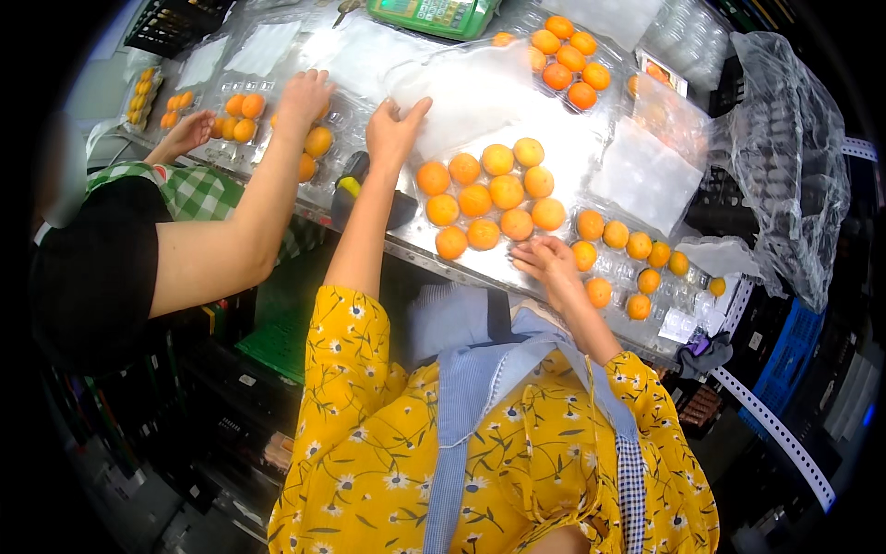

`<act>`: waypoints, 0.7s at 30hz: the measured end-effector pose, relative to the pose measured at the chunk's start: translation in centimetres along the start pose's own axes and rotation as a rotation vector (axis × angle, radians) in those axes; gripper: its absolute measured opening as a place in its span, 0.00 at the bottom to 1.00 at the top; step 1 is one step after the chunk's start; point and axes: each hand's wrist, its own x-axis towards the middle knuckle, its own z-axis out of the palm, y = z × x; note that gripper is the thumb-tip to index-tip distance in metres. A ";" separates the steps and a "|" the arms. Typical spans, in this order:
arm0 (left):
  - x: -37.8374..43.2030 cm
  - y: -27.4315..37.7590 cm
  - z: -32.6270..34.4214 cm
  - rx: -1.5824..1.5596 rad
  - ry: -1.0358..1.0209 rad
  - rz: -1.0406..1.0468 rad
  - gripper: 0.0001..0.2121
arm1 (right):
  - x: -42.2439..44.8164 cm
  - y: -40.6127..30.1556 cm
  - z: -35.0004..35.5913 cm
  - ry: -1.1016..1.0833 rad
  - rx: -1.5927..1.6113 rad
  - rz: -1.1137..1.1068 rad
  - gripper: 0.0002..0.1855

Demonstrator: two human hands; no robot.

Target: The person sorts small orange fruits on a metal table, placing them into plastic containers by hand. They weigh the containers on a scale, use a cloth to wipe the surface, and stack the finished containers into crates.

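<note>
Several oranges sit in rows in a clear plastic tray in front of me. My left hand, thumb and fingers apart, is above the tray's left side, at the edge of the raised clear lid with a white liner; whether it grips the lid is hard to tell. My right hand is at the tray's near right corner, fingers bent beside the lowest oranges; any hold on the rim is hidden. To its right lies another clear tray with oranges in some of its cups.
At the left a co-worker's hands reach over trays with oranges. A dark tape dispenser stands at the table edge beside my left forearm. Beyond are a filled tray and a green scale. Clear plastic wrap hangs at the right.
</note>
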 end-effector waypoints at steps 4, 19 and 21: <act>-2.7 -0.3 -1.2 -0.039 0.050 -0.083 0.30 | 0.3 -0.7 -1.0 0.058 -0.014 -0.119 0.15; -12.7 -3.1 -1.4 -0.609 0.166 -0.566 0.24 | -8.3 -3.3 -8.0 -0.115 -0.490 -0.016 0.13; -12.9 -3.0 -1.8 -0.624 0.143 -0.599 0.24 | -11.0 -2.0 -11.7 -0.079 -0.587 0.222 0.12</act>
